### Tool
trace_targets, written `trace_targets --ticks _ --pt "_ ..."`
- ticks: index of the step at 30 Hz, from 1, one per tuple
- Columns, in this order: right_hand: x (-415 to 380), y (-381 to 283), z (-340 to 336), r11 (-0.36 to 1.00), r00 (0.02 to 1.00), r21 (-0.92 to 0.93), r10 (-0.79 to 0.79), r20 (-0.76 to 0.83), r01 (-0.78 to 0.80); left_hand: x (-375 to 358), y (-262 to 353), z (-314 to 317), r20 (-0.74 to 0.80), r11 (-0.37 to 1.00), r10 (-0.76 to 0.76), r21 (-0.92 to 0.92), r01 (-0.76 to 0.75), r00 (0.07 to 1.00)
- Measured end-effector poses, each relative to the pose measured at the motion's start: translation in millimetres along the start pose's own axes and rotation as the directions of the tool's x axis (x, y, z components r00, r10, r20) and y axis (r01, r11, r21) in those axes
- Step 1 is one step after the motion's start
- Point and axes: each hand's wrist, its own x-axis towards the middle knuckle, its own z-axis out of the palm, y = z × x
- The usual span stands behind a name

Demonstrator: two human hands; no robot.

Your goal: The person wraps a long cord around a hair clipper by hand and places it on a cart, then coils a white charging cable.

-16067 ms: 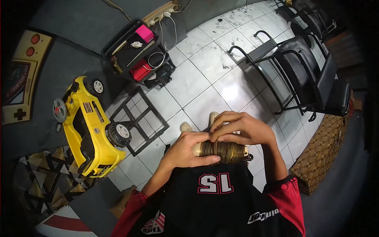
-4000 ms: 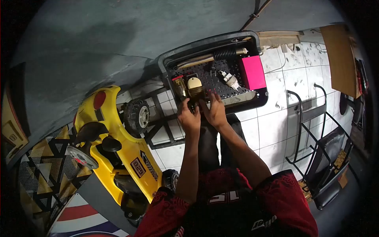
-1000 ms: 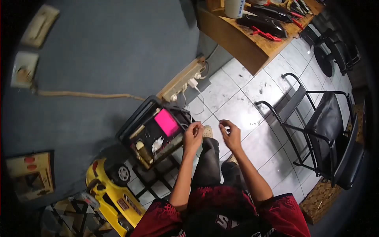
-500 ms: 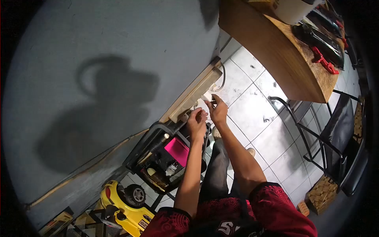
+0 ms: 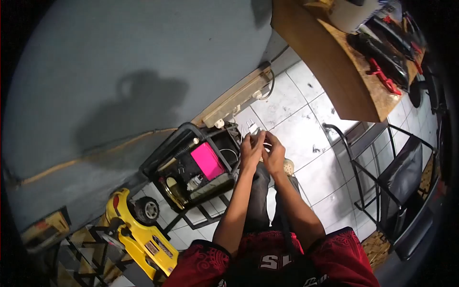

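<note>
A white charger plug (image 5: 253, 128), its two metal pins pointing up and away from me, sticks out above my fingers. My left hand (image 5: 250, 154) is closed around its lower left side. My right hand (image 5: 274, 155) is closed against it from the right, and the fingers of both hands meet there and hide the plug's lower part. Beyond my hands, a long cream power strip (image 5: 234, 104) runs along the foot of the wall. Other white plugs sit at it, one of them with a grey cable.
A black-framed cart (image 5: 184, 131) with a pink box (image 5: 207, 160) stands left of my hands. A yellow toy vehicle (image 5: 143, 239) is at lower left. To the right are a wooden table (image 5: 330, 62) and a black metal-framed chair (image 5: 399, 165). White tiles (image 5: 315, 143) cover the floor.
Both hands have drawn back from the power strip toward my body and come together. The plug, earlier beside the strip in my right hand, is now apart from it with its pins showing.
</note>
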Motion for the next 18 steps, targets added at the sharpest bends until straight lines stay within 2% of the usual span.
trace_targets --ticks 2,4,6,7,8,9,10,11,12,13,14,16,17,18 --pt "-22 -33 -23 1.0 0.999 -0.023 -0.016 0.052 0.017 -34 5 -5 0.01 1.0 0.019 -0.003 -0.019 1.0" --pt "-51 -63 -45 0.971 0.974 -0.08 -0.223 0.052 0.226 -80 21 -11 -0.009 0.999 -0.011 -0.033 0.01 1.0" --pt "-83 -79 -63 0.964 0.964 -0.039 -0.263 0.05 0.265 -125 23 -13 -0.031 0.98 0.053 -0.192 -0.058 0.998" --pt "-97 -86 -73 0.955 0.953 -0.035 -0.292 0.077 0.296 -149 29 -13 -0.037 0.974 0.072 -0.212 -0.078 0.997" --pt "-113 -93 -84 0.954 0.951 -0.052 -0.287 0.117 0.294 -173 37 -11 -0.048 0.968 0.09 -0.232 -0.099 0.995" --pt "-128 -102 -97 0.982 0.965 -0.02 -0.181 0.19 0.188 -195 40 -7 -0.025 0.925 0.095 -0.368 -0.097 0.995" --pt "-142 -110 -112 0.998 0.962 -0.006 -0.065 0.266 0.069 -216 40 -12 -0.006 0.957 0.14 -0.256 -0.137 0.99" --pt "-150 -112 -126 0.976 0.935 -0.072 -0.171 0.311 0.203 -233 37 -9 -0.008 0.932 0.169 -0.324 -0.163 0.986" --pt "-158 -124 -136 0.961 0.916 -0.031 -0.252 0.312 0.275 -248 33 -6 -0.006 0.901 0.202 -0.39 -0.188 0.979" --pt "-166 -117 -147 0.952 0.901 -0.056 -0.263 0.346 0.3 -259 23 -8 0.02 0.943 0.138 -0.309 -0.125 0.99" --pt "-173 -109 -157 0.94 0.883 -0.08 -0.281 0.375 0.333 -270 20 -6 0.01 0.938 0.144 -0.321 -0.133 0.989" --pt "-188 -122 -168 0.913 0.863 -0.137 -0.302 0.405 0.384 -292 22 -2 -0.091 0.83 0.248 -0.493 -0.26 0.964" --pt "-192 -127 -171 0.885 0.848 -0.19 -0.315 0.425 0.424 -294 7 -3 -0.099 0.89 0.246 -0.37 -0.266 0.964" --pt "-195 -124 -167 0.804 0.796 -0.203 -0.449 0.407 0.558 -296 5 -5 -0.101 0.885 0.251 -0.38 -0.271 0.963"
